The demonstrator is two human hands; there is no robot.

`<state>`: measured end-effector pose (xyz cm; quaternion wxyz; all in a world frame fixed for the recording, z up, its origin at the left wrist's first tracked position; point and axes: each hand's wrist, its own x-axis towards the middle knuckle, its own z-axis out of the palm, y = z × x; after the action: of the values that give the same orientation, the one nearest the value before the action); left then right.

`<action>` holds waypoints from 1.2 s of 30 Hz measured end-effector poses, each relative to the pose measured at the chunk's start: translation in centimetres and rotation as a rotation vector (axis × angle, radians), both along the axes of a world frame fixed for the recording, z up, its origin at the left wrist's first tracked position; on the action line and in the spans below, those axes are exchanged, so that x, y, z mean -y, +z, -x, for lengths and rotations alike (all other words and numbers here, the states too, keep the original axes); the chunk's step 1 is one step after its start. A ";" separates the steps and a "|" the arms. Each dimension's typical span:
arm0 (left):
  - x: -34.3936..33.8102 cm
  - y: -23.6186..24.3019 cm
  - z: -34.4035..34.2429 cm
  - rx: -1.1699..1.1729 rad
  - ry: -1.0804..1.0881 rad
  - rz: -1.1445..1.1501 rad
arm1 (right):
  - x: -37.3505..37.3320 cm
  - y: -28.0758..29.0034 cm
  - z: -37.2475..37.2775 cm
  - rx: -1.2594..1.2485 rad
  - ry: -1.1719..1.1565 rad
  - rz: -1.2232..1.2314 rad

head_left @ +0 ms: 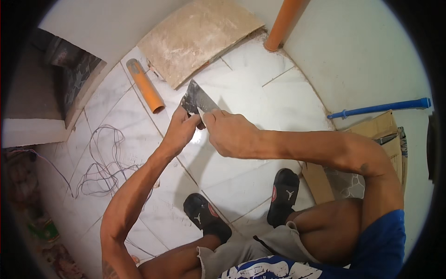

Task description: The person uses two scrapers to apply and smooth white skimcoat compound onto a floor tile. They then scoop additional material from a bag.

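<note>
A dark, smeared flat metal blade [193, 95], like a putty knife, is held up over the white tiles in the middle of the view. My left hand [185, 125] is closed on it from the left, at its lower part. My right hand [232, 132] is closed beside it, gripping a narrow pale piece [201, 112] that lies against the blade's face; whether that is a second tool or part of the same one, I cannot tell. The fingertips of both hands are partly hidden.
An orange pipe [145, 86] lies near a dusty beige board [200, 44]. Another orange pipe [283, 25] stands at the wall. A blue pipe [378, 107] and cardboard [374, 128] are rightward. Tangled wires [107, 167] lie left. My sandalled feet [285, 190] rest on the tiles.
</note>
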<state>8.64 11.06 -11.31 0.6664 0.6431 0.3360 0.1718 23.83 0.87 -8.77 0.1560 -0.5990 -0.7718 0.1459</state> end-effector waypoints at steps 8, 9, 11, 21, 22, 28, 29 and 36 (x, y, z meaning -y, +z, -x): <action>0.5 -0.2 0.3 -0.116 -0.110 0.063 | -1.2 0.7 -0.6 -0.031 -0.020 0.039; 1.1 -0.2 0.0 -0.067 -0.089 0.107 | -2.0 0.5 -0.8 -0.018 -0.078 0.057; 1.2 0.0 -0.5 -0.018 -0.070 0.147 | -2.2 0.2 -1.0 -0.006 -0.137 0.069; 0.7 0.3 0.3 -0.061 -0.047 0.123 | -1.7 1.0 -0.3 -0.044 -0.062 0.061; 0.5 0.2 0.4 -0.066 -0.083 0.134 | -2.3 1.1 -0.7 -0.059 -0.082 0.107; 1.3 1.9 -0.3 -0.130 -0.027 0.072 | -1.5 1.5 -0.2 -0.052 -0.027 0.100; 0.6 1.1 -0.1 -0.105 -0.086 0.184 | -1.9 1.3 -0.5 -0.073 -0.027 0.115; 0.6 0.4 -0.1 -0.106 -0.167 0.037 | -2.7 1.4 -0.8 -0.099 -0.065 0.138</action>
<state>8.72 10.44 -10.93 0.6714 0.6647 0.3192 0.0752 24.64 3.61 -7.33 0.1569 -0.6253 -0.7312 0.2231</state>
